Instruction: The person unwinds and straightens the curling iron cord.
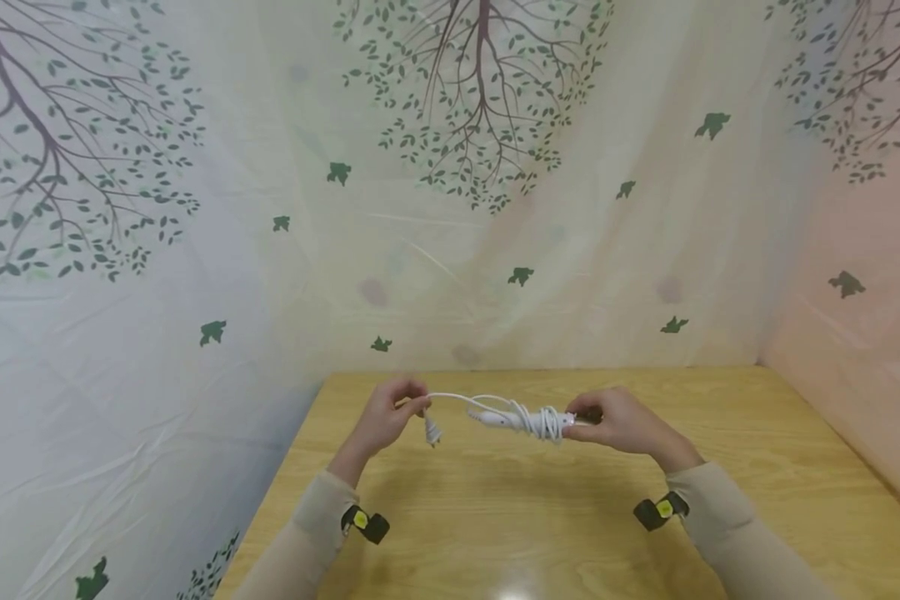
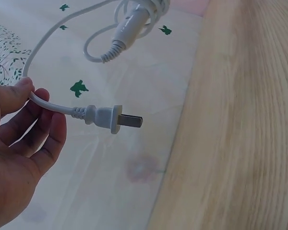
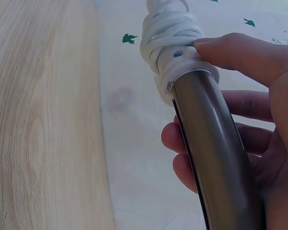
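Observation:
The right hand [image 1: 622, 421] grips a white-handled wand with a metal barrel [image 3: 211, 143], its thumb at the handle's end and its fingers round the barrel. White cord [image 3: 170, 38] is wound in several loops about the handle [image 2: 130, 26]. From the wound part a length of cord [image 1: 450, 395] runs across to the left hand [image 1: 390, 417], which pinches it between thumb and fingers just behind the plug. The two-pin plug [image 2: 105, 117] hangs down below the left fingers in the head view. Both hands are above the table.
A light wooden table [image 1: 510, 517] lies beneath the hands. Behind it and at both sides hang pale sheets [image 1: 420, 250] printed with trees and green leaf-like shapes. Each wrist carries a small black camera [image 1: 365, 523] over a beige sleeve.

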Tool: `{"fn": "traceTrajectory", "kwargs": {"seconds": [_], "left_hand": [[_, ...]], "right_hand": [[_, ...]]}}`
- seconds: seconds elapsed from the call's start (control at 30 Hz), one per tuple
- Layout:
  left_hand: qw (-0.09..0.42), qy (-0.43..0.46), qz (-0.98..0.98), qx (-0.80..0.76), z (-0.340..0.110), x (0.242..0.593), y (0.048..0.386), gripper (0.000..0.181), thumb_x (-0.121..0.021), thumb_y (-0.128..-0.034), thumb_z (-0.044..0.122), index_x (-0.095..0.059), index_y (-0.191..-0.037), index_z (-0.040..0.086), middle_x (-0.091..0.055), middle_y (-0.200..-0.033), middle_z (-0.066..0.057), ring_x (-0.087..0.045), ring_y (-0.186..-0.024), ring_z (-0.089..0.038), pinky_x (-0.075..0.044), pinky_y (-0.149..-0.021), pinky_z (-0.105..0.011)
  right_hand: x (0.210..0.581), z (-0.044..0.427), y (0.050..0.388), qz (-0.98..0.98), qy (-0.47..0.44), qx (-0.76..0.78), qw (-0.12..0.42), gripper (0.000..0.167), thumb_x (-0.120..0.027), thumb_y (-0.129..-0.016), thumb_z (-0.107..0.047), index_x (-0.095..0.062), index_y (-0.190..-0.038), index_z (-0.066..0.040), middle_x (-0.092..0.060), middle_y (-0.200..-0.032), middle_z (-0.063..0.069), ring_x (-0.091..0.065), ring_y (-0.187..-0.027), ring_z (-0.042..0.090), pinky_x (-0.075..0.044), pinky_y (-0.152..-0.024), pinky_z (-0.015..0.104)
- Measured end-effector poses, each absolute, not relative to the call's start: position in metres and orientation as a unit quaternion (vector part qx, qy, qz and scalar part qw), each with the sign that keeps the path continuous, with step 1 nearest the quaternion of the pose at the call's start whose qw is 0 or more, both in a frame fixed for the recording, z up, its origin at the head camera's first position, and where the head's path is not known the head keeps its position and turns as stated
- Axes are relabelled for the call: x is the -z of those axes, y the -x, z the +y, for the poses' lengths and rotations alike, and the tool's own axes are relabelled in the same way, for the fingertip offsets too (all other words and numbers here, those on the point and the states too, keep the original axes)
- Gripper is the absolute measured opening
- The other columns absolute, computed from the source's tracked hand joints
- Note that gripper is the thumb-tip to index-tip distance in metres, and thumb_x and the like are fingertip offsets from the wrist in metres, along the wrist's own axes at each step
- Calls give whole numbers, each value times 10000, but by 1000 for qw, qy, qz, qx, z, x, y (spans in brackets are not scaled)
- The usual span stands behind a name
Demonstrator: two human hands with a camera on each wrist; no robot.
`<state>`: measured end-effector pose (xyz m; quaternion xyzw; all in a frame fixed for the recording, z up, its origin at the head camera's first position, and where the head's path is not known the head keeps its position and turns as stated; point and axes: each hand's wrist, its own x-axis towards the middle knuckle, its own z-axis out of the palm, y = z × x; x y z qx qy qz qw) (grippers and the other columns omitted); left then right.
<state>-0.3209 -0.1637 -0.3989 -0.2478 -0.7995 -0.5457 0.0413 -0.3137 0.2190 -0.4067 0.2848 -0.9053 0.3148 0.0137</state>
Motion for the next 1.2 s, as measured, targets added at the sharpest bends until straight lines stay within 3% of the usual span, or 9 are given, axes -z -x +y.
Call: {"fn": "traceTrajectory", "kwargs": {"seconds": [0.17,0.37,0.77,1.2], "left_hand": [[42,242,-807,537,-170,414,321,98,-575,-952,2,-604,-1003,-77,-629,-948,-194,-607,-905,-422,-572,-798,-371],[41,244,-815,524,-179,445,333,104,-614,-948,73,-626,-996,-18,-635,-946,-148,-628,-871,-311,-573,-787,-409],[32,223,-845,484,-178,468,333,56,-651,-930,114,-655,-936,59,-666,-898,-49,-612,-821,-167,-530,-728,-262],[29,228,-861,455,-181,483,334,72,-659,-926,142,-661,-933,71,-675,-911,10,-618,-879,-133,-529,-724,-263]], "right_hand": [[406,219,315,-904,-278,-324,26,310,-743,-849,-398,-714,-991,-124,-679,-846,-64,-584,-694,57,-490,-593,227],[405,220,317,-905,-270,-326,41,324,-742,-847,-407,-712,-999,-122,-671,-843,-64,-574,-695,69,-485,-586,230],[402,218,317,-902,-269,-332,57,297,-743,-844,-414,-713,-985,-154,-674,-855,-77,-587,-711,75,-500,-603,231],[399,218,310,-894,-278,-346,58,300,-736,-854,-407,-715,-1001,-146,-685,-857,-71,-601,-702,62,-513,-591,238]]}}
